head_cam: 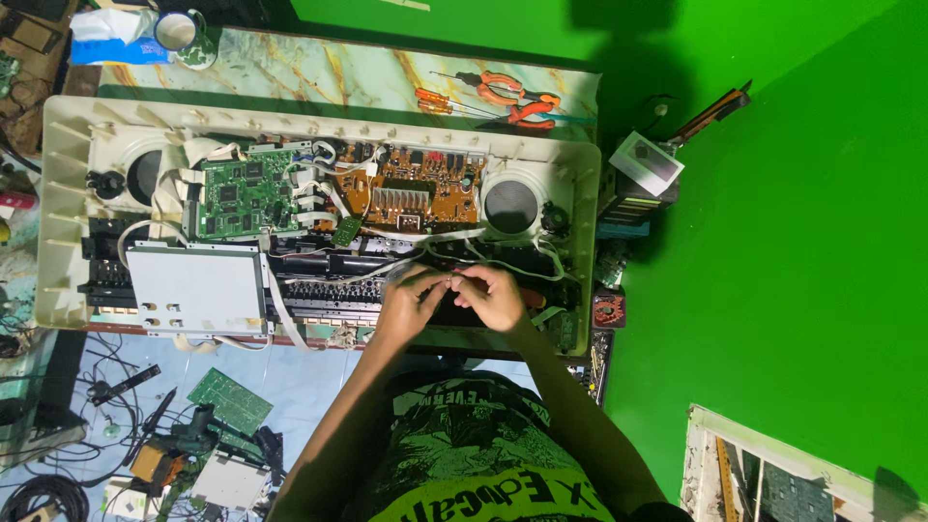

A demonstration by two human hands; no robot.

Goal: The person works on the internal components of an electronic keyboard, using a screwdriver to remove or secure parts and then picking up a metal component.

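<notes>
Head view is showing a person's left hand (411, 295) and right hand (495, 295) pinching together on a small part, too tiny to identify, over the opened keyboard's (68, 193) front edge, seemingly mid-repair, calling next for steady fingertip work.

My left hand (409, 298) and right hand (491, 295) meet fingertip to fingertip, pinching something small over the opened keyboard case (68, 193), just below the brown circuit board (416, 193) and its white cables (454, 237).
</notes>
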